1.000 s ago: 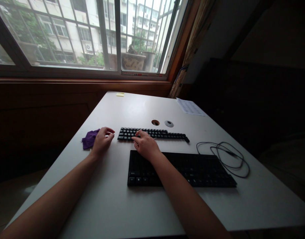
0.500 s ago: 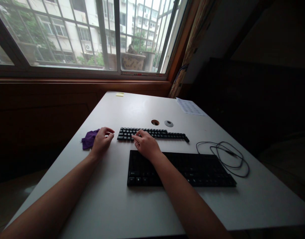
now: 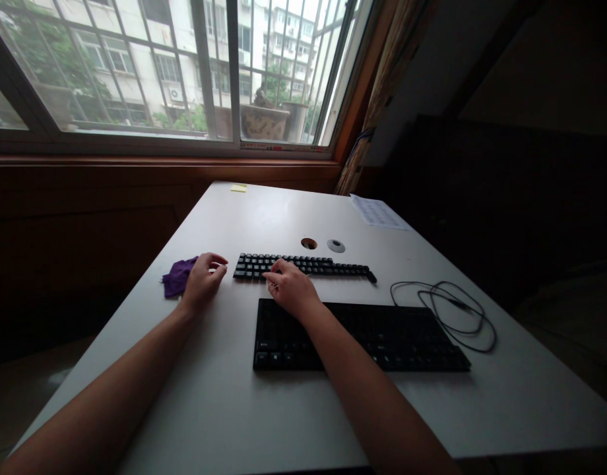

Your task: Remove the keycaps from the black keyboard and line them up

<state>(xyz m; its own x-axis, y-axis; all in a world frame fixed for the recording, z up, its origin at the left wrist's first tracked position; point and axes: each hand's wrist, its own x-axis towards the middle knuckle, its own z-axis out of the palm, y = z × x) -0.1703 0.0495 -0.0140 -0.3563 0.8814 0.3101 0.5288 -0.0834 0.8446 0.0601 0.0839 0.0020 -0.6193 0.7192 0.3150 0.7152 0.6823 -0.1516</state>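
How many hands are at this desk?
2: the left hand beside the purple cloth, the right hand at the black keys beyond the keyboard. No others show.

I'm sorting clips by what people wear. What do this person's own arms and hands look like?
The left forearm and right forearm are bare, with no sleeve in view. The left hand and right hand wear no gloves, and no watch or bracelet shows. Any ring would be too small to make out.
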